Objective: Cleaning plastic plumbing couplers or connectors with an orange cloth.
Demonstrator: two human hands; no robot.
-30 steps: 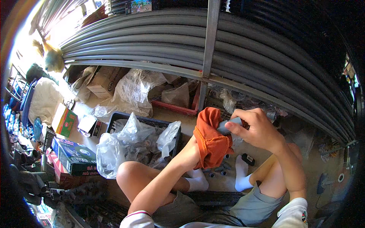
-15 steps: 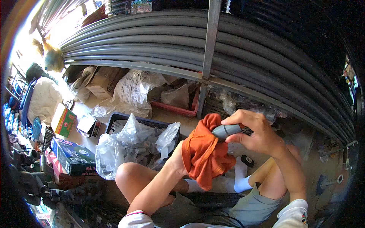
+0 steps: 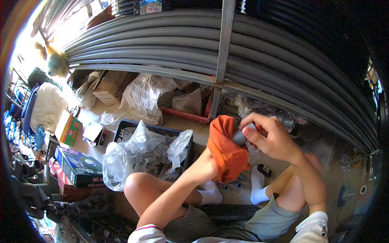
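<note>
An orange cloth is bunched over my left hand, which grips it from below; the cloth hides most of those fingers. From the cloth's right side sticks out a grey plastic pipe fitting, short and round. My right hand pinches its outer end between thumb and fingers. How far the fitting reaches into the cloth is hidden. Below the hands, a few small grey pieces lie on the floor between my feet, beside a small black object.
A dark crate with clear plastic bags stands left of my hands. Long grey pipes lie on a metal rack ahead. A red tray sits beneath it. Boxes and pipe pieces crowd the left.
The cloth and my left hand have shifted right and turned, covering more of the fitting. My right fingers have curled further over the fitting's end.
</note>
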